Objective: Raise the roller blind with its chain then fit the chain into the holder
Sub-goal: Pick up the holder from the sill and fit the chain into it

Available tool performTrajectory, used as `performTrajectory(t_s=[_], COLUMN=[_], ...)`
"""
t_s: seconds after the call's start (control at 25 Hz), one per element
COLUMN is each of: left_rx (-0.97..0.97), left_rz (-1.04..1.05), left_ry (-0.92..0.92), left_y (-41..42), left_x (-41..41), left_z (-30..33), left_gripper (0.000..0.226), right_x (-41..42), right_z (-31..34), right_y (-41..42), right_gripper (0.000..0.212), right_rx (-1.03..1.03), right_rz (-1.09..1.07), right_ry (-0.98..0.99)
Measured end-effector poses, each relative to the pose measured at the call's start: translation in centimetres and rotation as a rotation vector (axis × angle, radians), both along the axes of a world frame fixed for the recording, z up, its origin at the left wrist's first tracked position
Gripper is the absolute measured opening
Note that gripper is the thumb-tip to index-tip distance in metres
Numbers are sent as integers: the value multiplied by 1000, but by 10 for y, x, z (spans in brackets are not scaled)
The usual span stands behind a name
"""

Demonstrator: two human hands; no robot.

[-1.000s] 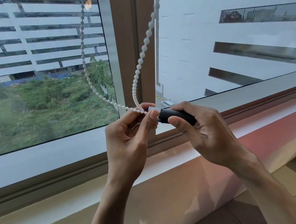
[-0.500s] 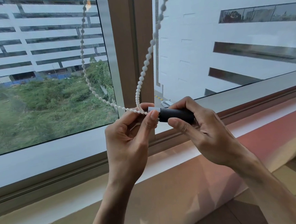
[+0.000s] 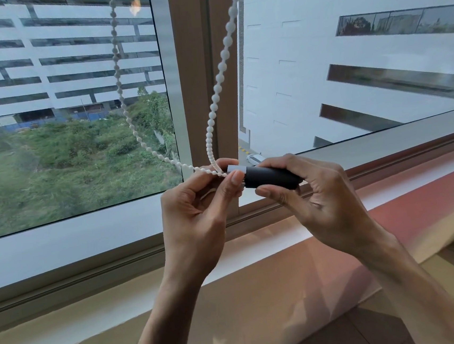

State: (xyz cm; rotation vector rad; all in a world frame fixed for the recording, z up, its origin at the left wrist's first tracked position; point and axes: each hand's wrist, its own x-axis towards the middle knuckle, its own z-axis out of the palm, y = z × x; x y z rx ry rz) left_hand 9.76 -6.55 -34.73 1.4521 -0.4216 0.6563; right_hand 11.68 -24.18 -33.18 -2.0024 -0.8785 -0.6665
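Mullion (image 3: 196, 64) behind chain (image 3: 218, 70); sill (image 3: 282, 238) under both hands.

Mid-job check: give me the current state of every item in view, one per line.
White beaded plastic chain: hanging as a loop, bottom end pinched at the holder's mouth.
Black cylindrical holder with a pale end cap: held roughly level, off the sill.
Left hand: pinching the chain.
Right hand: gripping the holder.
Roller blind: out of view.
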Motion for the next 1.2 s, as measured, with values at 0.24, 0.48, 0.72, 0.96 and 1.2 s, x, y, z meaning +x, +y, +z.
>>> performTrajectory(t_s=[0.24, 0.48, 0.72, 0.96, 1.2], left_rx=[43, 31, 4, -5, 1], left_rz=[-23, -9, -38, -54, -61], left_ry=[-48, -22, -1, -63, -35], left_y=[4, 5, 10, 6, 6], left_x=[0, 4, 8, 3, 4], left_z=[-2, -4, -9, -7, -9], left_gripper=[10, 12, 16, 12, 10], right_x=[0, 1, 1, -2, 0], right_z=[-5, -2, -6, -6, -5], right_y=[0, 0, 0, 1, 0], right_gripper=[25, 26, 25, 33, 29], right_rx=[13, -93, -103, 20, 27], right_rz=[2, -74, -79, 10, 54], right_ry=[122, -72, -169, 143, 226])
